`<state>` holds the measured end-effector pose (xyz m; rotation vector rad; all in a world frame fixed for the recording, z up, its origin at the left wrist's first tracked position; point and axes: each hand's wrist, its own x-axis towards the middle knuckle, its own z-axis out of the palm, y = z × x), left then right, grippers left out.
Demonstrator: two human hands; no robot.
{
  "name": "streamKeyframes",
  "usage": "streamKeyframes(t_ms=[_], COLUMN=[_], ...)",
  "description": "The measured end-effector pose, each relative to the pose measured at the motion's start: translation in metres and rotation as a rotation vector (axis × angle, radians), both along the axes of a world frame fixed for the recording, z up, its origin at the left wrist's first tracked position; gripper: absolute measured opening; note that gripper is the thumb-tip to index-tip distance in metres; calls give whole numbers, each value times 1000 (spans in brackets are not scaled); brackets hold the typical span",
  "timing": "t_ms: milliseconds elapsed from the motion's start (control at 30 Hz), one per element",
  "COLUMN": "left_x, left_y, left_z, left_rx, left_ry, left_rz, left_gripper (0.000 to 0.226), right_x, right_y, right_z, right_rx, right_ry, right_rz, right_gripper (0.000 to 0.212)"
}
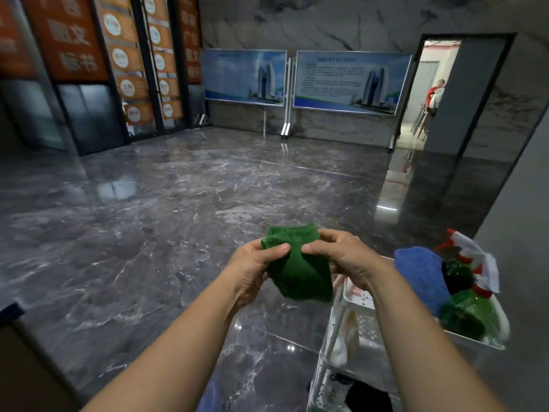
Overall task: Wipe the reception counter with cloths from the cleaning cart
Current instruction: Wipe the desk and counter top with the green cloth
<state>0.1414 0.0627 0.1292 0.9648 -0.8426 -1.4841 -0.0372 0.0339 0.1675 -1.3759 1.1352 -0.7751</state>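
Note:
A folded green cloth (300,269) hangs in the air in front of me, above the marble floor. My left hand (252,269) grips its left edge, thumb laid over the top. My right hand (344,257) pinches its right edge. The white cleaning cart (356,304) stands just right of and below my hands, its top tray partly hidden by my right forearm. A blue cloth (421,272) lies in that tray. A brown counter edge (17,352) shows at the lower left.
Green spray bottles with red-and-white triggers (472,304) stand in the cart's top tray beside a dark cloth. Glossy grey marble floor (178,203) stretches ahead. Two display boards (350,81) stand by the far wall. People stand in the doorway (433,93) at the right.

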Motion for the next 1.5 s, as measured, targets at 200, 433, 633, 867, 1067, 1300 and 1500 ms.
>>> streamKeyframes(t_ms=[200, 433, 633, 867, 1067, 1300, 1500], left_x=[87, 183, 239, 284, 309, 317, 333], left_y=[63, 178, 300, 444, 559, 647, 686], left_z=[22, 37, 47, 51, 35, 39, 32], left_rx=[-148, -242, -254, -127, -39, 12, 118], left_ry=[-405, -698, -868, -953, -1016, -998, -1084], left_rz=[239, 518, 676, 858, 974, 1224, 1353], left_gripper=[13, 26, 36, 35, 28, 23, 20], right_x=[88, 195, 271, 349, 406, 458, 493], right_y=[19, 90, 169, 285, 388, 473, 512], right_z=[12, 23, 28, 21, 10, 10, 10], right_rx=[-68, -152, -166, -158, -128, -56, -66], right_ry=[1, -38, -64, -91, -101, -106, -100], right_rz=[252, 556, 720, 903, 1066, 1242, 1353], right_gripper=[26, 18, 19, 13, 10, 7, 6])
